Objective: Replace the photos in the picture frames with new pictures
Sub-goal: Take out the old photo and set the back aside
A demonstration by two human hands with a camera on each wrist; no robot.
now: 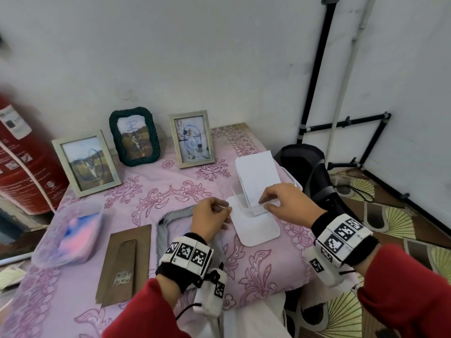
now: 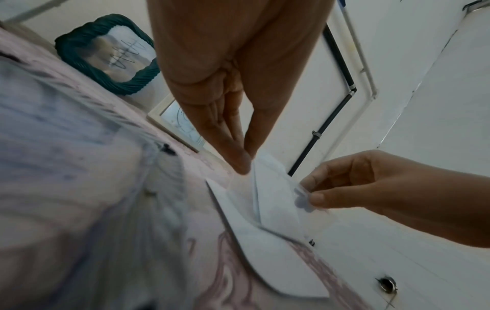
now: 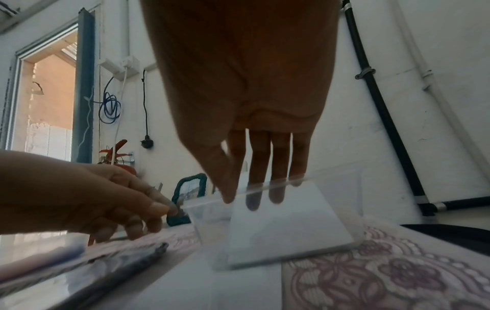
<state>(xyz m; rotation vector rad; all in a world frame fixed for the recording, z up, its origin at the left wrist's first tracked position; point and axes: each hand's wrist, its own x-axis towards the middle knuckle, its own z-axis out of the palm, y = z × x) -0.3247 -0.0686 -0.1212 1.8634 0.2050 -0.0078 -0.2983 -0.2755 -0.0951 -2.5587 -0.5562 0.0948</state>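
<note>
A clear plastic box [image 1: 240, 200] stands on a white lid [image 1: 258, 231] at the table's right. It holds a leaning stack of white-backed photos [image 1: 258, 172]. My right hand [image 1: 264, 202] pinches the box's near wall, thumb outside and fingers [image 3: 275, 195] inside against the stack. My left hand [image 1: 225, 208] pinches the box's left corner [image 3: 185, 206]. A grey picture frame [image 1: 168, 220] lies flat beside my left hand, with its brown backing board [image 1: 124, 262] lying to its left. Three frames with photos stand at the back: a pale one [image 1: 85, 164], a dark green one [image 1: 134, 140], another pale one [image 1: 191, 140].
A clear tub [image 1: 70, 235] with pink and blue pictures sits at the left of the pink floral tablecloth [image 1: 256, 269]. A red cylinder [image 1: 22, 154] stands left of the table. A dark chair [image 1: 307, 172] and black pipes [image 1: 341, 123] are on the right, close to the table's edge.
</note>
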